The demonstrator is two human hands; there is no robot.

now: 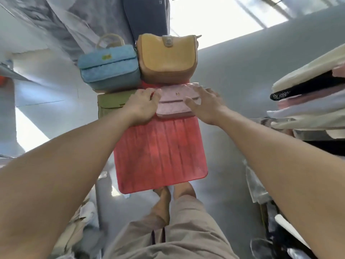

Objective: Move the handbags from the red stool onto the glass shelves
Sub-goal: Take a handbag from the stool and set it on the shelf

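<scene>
Red stool [160, 156]: ribbed seat, directly below me. Near half bare. All four handbags sat crowded on the far half.

Yellow handbag [166, 58]: far right of seat, upright, tan trim along its base, metal clasp at the top.

Blue handbag [109, 70]: far left, touching the yellow one, quilted flap, pale loop handle behind it. It overhung the stool's left edge.

Pink handbag [173, 103]: nearest me, just in front of the yellow one, lying flat. Soft textured flap, one small stud, darker trim along the near edge. Looked light and floppy, so I judged it would sag if lifted by one side only.

Green handbag [110, 103]: left of the pink one, partly under my left wrist. Little of it visible.

Step in hand: taking up the pink handbag, the first within reach. No bag had left the stool.

Left hand [143, 106]: fingers [155, 95] curled over the pink bag's left edge, gripping it.

Right hand [207, 104]: fingers [197, 89] spread and straight over the bag's right end, thumb lying across the flap, nothing gripped. Could not tell whether the fingertips were touching.

Next move, as I judged it: curl the right fingers round the right end, lift level with both hands clear of the yellow bag, then turn to the glass shelves. I could not pick the shelves out for certain in this view.
</scene>
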